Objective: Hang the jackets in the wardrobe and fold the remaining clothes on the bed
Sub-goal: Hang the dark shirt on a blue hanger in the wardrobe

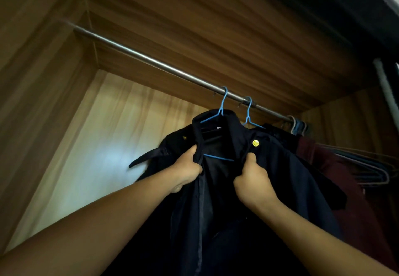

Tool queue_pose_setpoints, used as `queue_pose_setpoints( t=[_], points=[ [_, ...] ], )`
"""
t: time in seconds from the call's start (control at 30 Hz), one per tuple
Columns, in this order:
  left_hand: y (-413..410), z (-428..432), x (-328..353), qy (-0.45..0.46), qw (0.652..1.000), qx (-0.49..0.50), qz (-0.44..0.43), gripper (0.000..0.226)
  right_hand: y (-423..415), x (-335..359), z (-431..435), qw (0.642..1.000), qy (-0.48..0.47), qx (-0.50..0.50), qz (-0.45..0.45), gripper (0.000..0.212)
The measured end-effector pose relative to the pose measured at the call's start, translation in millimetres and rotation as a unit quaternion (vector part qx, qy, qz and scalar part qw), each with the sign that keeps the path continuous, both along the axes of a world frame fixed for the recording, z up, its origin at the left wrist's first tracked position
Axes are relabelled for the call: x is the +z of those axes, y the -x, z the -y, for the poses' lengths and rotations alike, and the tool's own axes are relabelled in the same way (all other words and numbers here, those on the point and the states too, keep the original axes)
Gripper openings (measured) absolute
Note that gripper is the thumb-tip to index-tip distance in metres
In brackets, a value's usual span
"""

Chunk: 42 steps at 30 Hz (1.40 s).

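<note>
1. The left hand (187,168) has its fingers curled tight around the jacket's front edge just below the collar, with the thumb on top and dark cloth bunched in the fist.
2. The right hand (253,184) grips the opposite front edge the same way. The thumb points up and the fingers are folded in on the fabric. Both hands sit at about the same height, with the open front of the garment between them.
3. Both bare forearms reach up from the lower corners of the view to the hands.
4. The dark navy jacket (291,180) is inside the wardrobe. It is draped on a blue hanger (218,158), whose lower bar shows in the gap between the two hands.
5. A gold button (255,143) sits on the jacket just above the right thumb, and a smaller button (184,138) shows near the other shoulder. A dark strap (149,156) juts out to the left of the jacket.
6. The blue hanger's hook is over the metal rod (151,60), which runs diagonally across the wardrobe.
7. A second blue hanger (248,113) is hooked on the rod just to the right, with dark cloth beneath it.
8. Further right hangs a maroon garment (356,221), beside a cluster of grey wire hangers (371,168).
9. Wood-grain panels (194,16) enclose the space, and the back wall is brightly lit at the lower left.
</note>
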<state>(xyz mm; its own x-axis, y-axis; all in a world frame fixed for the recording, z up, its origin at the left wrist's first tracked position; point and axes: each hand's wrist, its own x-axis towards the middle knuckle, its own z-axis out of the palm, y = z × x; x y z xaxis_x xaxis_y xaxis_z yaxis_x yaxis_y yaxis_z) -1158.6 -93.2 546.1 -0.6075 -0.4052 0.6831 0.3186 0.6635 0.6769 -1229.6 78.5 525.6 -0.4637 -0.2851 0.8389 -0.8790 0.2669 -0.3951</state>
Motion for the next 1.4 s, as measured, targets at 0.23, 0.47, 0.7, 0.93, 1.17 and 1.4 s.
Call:
queue_pose_setpoints(
  t=[0.23,0.47,0.7,0.93,1.17,1.4],
  points=[
    [4,-20,-10,0.048,0.998,-0.029,-0.003,0.075,13,30,23,0.998,-0.014,0.066,0.004,0.022],
    [0,-22,-19,0.099,0.994,-0.047,0.004,0.079,25,44,44,0.984,-0.056,0.167,0.012,0.051],
    [-5,-13,-39,0.093,0.995,-0.019,0.033,0.098,31,6,30,0.975,-0.02,0.217,0.037,0.052],
    [-21,6,-99,-0.026,0.999,-0.002,-0.028,0.1,18,-77,16,0.908,0.196,0.309,0.203,0.055],
    [-22,-19,-157,0.009,0.998,0.052,0.042,0.04,-13,-110,17,0.926,0.102,0.273,0.24,0.02],
    [-45,-47,-178,0.098,0.982,0.148,0.065,0.05,-33,-140,-9,0.932,-0.064,0.238,0.266,0.068]
  ],
)
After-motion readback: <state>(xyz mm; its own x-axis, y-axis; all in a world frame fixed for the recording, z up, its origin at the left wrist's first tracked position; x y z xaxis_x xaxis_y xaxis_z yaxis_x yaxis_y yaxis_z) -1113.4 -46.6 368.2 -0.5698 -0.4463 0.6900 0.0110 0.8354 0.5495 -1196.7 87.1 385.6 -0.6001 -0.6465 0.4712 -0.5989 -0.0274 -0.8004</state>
